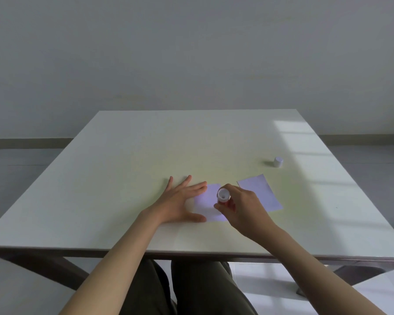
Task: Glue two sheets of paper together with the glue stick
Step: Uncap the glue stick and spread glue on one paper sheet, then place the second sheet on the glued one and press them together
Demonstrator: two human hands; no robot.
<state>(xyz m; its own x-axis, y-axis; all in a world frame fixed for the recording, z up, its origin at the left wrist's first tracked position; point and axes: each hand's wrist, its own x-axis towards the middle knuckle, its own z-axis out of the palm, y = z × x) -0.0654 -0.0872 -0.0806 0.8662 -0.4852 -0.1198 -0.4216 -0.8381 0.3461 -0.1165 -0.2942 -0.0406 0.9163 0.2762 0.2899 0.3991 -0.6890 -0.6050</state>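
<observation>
Plain grey wall [191, 53] behind, dark skirting [27, 143] along pale floor [14, 160]; window light [305, 142] stripes the white counter [146, 144] on dark legs [43, 267].

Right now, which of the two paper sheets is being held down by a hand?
The left sheet: the left hand pins its edge. The right sheet lies untouched.
</observation>
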